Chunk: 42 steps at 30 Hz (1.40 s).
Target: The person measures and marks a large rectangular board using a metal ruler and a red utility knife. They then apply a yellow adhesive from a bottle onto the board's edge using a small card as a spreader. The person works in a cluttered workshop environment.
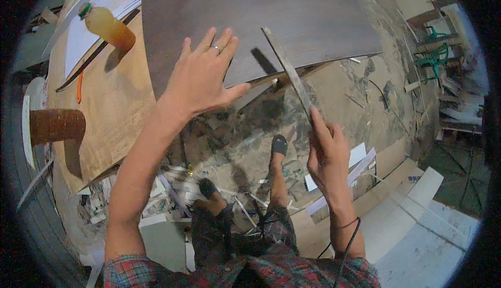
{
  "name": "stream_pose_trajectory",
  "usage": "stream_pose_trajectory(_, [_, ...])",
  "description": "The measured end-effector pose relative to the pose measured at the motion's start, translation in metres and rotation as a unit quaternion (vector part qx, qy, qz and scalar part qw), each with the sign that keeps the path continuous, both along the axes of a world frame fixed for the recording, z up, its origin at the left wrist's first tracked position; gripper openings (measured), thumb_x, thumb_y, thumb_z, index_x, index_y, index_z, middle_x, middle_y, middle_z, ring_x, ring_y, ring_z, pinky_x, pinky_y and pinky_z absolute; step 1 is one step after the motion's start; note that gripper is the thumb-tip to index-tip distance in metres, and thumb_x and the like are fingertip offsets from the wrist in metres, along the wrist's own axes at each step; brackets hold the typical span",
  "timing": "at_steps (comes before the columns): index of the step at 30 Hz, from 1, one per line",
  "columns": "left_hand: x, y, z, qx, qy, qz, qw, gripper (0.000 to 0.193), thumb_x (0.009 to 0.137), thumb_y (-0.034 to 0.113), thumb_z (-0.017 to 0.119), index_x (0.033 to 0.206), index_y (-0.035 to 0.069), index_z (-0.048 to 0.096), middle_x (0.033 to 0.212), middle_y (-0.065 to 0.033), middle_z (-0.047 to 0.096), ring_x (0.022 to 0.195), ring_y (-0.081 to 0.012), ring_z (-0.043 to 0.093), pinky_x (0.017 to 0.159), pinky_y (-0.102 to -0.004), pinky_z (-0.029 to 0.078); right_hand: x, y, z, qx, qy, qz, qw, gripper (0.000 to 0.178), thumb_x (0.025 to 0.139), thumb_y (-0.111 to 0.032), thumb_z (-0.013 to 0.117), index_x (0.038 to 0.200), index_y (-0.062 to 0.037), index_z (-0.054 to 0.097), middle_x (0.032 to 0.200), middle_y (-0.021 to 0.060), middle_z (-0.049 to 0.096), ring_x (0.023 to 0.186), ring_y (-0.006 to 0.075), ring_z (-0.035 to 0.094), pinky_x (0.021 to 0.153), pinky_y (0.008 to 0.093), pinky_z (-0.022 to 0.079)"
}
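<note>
Bar (287,69) in right hand (327,152), left hand (204,76) on board (297,16)

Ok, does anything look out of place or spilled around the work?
Mostly the floor: scraps lie scattered around the feet, which looks untidy. The bottle appears to lean, though that may be the fisheye; no spill shows beside it. The dark panel shows no obvious damage.

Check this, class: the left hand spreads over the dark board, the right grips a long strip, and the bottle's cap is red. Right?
The cap is green, not red, as the head view shows. The left hand spreads over the dark board and the right hand grips a long strip.
</note>
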<state>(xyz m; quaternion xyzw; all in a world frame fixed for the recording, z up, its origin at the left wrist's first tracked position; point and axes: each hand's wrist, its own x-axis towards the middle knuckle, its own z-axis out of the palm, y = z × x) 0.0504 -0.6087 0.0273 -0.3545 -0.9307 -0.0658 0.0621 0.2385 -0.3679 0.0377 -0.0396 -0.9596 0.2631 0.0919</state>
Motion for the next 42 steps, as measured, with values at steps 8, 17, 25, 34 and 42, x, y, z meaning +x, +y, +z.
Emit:
stream_pose_trajectory(8, [0.004,0.055,0.035,-0.049,-0.071,0.043,0.995,0.086,0.085,0.060,0.066,0.143,-0.001,0.048,0.152,-0.0183,0.045,0.142,-0.0403,0.038,0.116,-0.0580,0.028,0.016,0.048,0.013,-0.439,0.114,-0.227,0.862,0.040,0.097,-0.014,0.058,0.133,0.0023,0.051,0.086,0.0038,0.058,0.062,0.0100,0.052,0.056,0.0256,0.044])
stream_pose_trajectory(17, [-0.136,0.092,0.035,-0.045,-0.126,-0.160,0.978,0.075,0.089,0.054,0.062,0.151,0.015,0.044,0.162,-0.0108,0.032,0.151,-0.0329,0.024,0.123,-0.0527,0.014,-0.155,0.222,-0.021,-0.401,0.460,-0.340,0.716,0.034,0.095,-0.030,0.060,0.070,-0.0087,0.052,0.061,-0.0020,0.046,0.053,0.0095,0.040,0.048,0.0307,0.031])
stream_pose_trajectory(25, [-0.150,0.084,0.007,-0.042,-0.031,-0.211,0.976,0.076,0.094,0.059,0.050,0.157,0.019,0.033,0.164,-0.0070,0.027,0.152,-0.0316,0.022,0.123,-0.0539,0.012,-0.212,0.184,-0.027,-0.328,0.431,-0.417,0.730,0.048,0.092,-0.034,0.062,0.057,-0.0061,0.046,0.054,-0.0013,0.044,0.051,0.0126,0.041,0.049,0.0344,0.032])
stream_pose_trajectory(34, [-0.151,0.075,-0.021,0.032,0.015,-0.213,0.976,0.078,0.095,0.066,0.043,0.157,0.020,0.032,0.165,-0.0069,0.026,0.152,-0.0308,0.022,0.122,-0.0562,0.014,-0.153,-0.106,-0.013,-0.326,0.313,-0.403,0.796,0.039,0.096,-0.027,0.058,0.064,-0.0061,0.049,0.062,-0.0024,0.046,0.060,0.0113,0.043,0.053,0.0332,0.034])
stream_pose_trajectory(42, [-0.154,0.063,-0.030,0.038,0.023,-0.209,0.977,0.080,0.095,0.070,0.038,0.157,0.021,0.030,0.165,-0.0062,0.026,0.152,-0.0297,0.021,0.121,-0.0582,0.014,-0.111,-0.304,-0.022,-0.406,0.298,-0.313,0.805,0.024,0.095,-0.017,0.055,0.074,-0.0058,0.052,0.074,0.0012,0.051,0.065,0.0126,0.046,0.055,0.0305,0.036])
